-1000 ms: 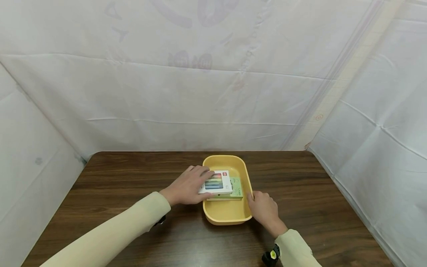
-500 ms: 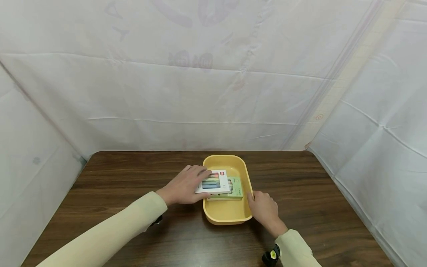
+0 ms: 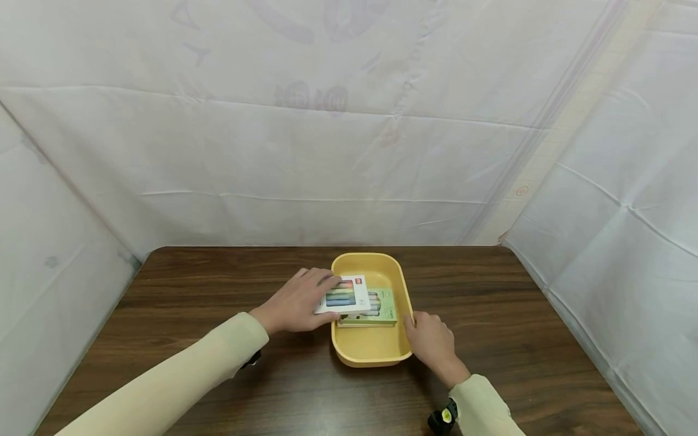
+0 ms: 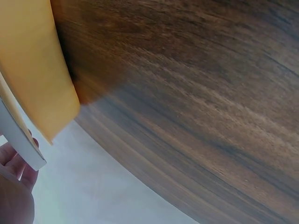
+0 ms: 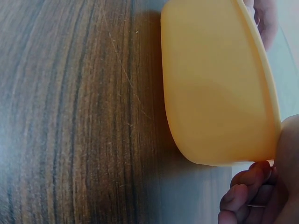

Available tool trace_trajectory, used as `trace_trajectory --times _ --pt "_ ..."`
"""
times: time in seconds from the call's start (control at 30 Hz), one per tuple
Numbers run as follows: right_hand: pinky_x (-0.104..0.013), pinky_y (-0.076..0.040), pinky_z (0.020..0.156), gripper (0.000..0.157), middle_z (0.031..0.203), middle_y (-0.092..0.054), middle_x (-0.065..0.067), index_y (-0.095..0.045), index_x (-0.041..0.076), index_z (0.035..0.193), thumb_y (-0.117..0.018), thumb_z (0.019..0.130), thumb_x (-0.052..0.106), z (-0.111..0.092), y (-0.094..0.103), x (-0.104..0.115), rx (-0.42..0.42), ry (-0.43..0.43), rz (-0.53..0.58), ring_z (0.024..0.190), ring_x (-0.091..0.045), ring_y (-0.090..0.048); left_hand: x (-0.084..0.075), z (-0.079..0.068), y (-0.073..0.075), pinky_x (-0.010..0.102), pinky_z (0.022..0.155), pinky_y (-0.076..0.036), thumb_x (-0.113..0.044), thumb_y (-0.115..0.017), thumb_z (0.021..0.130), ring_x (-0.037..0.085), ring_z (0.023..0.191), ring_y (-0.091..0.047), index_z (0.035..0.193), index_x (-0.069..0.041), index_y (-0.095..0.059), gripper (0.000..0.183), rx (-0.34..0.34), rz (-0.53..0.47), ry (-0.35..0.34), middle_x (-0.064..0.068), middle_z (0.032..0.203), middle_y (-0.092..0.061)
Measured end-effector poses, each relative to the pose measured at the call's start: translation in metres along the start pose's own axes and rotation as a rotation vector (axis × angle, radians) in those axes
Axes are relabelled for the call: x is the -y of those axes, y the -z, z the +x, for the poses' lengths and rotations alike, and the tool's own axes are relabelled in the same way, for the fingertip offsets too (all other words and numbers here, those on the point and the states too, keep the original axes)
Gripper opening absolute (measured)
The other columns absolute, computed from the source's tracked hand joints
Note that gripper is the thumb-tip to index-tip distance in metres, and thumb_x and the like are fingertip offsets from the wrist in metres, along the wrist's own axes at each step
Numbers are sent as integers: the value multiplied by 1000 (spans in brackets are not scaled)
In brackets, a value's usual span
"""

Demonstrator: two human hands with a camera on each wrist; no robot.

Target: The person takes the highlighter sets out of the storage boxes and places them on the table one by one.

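Observation:
A yellow plastic bin (image 3: 371, 351) stands on the table. Inside it lies a green box (image 3: 386, 306) printed with pens. My left hand (image 3: 297, 301) grips a white box of coloured markers (image 3: 360, 297) by its left end, thumb at the near edge and fingers at the far one. The white box overlaps the bin's left rim and part of the green box. In the left wrist view, fingers (image 4: 16, 165) hold the white box's edge beside the bin wall. My right hand (image 3: 432, 342) pinches the bin's right rim, with the thumb inside; its fingers (image 5: 250, 184) curl below the rim.
The dark wood-grain table (image 3: 191, 290) extends around the bin on all sides. White sheeting (image 3: 349, 169) hangs behind the table's far edge and along both sides. A black device (image 3: 443, 418) is strapped at the right wrist.
My left hand has drawn the white marker box leftward, so more of the green box shows. The right hand and the bin have stayed in place.

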State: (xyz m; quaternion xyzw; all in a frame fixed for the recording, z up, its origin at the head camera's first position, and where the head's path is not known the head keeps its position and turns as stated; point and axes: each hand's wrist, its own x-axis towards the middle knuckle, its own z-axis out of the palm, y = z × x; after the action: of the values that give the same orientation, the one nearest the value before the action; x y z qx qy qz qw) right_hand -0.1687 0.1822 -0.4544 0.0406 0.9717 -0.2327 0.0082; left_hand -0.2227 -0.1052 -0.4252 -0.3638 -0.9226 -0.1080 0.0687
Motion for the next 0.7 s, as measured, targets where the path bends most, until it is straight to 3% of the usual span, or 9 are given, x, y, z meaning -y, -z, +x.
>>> trace_trajectory --times 0.7 --pt "-27 -32 42 43 54 -49 -1 -47 14 62 -41 101 30 0 1 -1 7 2 4 45 -14 -45 7 -10 3 41 102 -40 -61 -56 88 22 124 -49 141 -16 -49 69 10 15 44 6 136 -53"
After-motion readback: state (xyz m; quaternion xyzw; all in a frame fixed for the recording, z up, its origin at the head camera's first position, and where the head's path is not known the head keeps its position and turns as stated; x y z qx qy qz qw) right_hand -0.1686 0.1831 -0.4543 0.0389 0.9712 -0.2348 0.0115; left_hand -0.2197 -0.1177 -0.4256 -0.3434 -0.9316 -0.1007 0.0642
